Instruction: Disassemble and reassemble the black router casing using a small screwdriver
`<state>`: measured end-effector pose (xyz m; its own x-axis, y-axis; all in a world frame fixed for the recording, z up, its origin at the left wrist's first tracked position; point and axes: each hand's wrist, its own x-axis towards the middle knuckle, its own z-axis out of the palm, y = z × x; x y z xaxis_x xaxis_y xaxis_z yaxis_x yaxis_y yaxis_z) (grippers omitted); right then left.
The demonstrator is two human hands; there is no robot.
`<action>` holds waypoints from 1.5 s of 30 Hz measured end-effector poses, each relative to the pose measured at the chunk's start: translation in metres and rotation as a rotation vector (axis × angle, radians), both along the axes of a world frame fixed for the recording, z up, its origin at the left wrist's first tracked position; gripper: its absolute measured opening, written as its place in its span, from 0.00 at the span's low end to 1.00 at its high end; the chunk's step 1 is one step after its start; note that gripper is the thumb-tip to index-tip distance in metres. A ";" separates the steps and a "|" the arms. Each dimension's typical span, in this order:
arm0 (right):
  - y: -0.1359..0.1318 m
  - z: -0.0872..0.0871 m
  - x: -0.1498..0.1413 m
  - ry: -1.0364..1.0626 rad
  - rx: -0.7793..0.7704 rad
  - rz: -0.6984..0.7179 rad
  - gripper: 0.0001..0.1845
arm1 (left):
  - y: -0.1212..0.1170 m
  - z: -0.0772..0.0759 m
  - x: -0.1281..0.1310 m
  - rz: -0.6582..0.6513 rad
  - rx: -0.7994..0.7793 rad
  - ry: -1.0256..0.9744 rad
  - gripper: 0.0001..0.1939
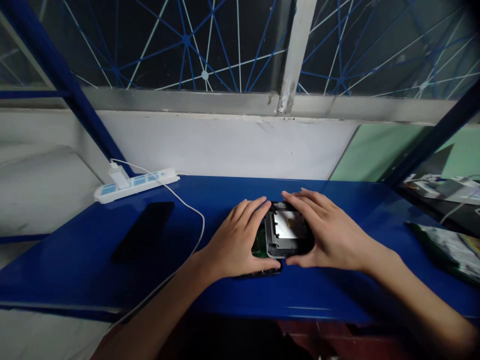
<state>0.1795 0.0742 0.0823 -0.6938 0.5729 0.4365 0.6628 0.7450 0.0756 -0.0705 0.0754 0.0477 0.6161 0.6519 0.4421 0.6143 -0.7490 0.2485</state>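
Observation:
My right hand (333,232) grips a black and grey plastic housing part (270,240) by its right side, fingers at the far edge and thumb at the near edge. A silvery metal plate (288,225) is fixed in this part's upward face. Just left of it, my left hand (236,242) is closed around a black casing (264,273) with a green circuit board (258,246) inside. The housing part overlaps the casing's right side, tilted a little. Most of the board is hidden under my left hand, and I cannot tell whether the two parts are joined.
On the blue table (240,302) a black phone-like slab (144,231) lies to the left. Behind it is a white power strip (138,185) with a plugged-in charger (119,175), whose white cable (195,210) runs past my left forearm. A plastic packet (446,250) lies far right.

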 end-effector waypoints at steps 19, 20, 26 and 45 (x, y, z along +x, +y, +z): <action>0.017 -0.017 -0.007 0.053 0.070 0.048 0.58 | 0.031 -0.005 0.000 -0.126 0.010 -0.095 0.62; 0.019 -0.018 -0.003 0.065 0.047 0.060 0.60 | 0.032 -0.005 -0.001 -0.126 0.007 -0.116 0.62; 0.027 -0.033 0.012 0.131 -0.083 0.077 0.62 | 0.035 -0.010 -0.007 -0.158 0.005 -0.190 0.61; 0.026 -0.052 0.009 0.338 -0.293 0.094 0.67 | 0.035 -0.016 -0.013 -0.167 0.001 -0.151 0.53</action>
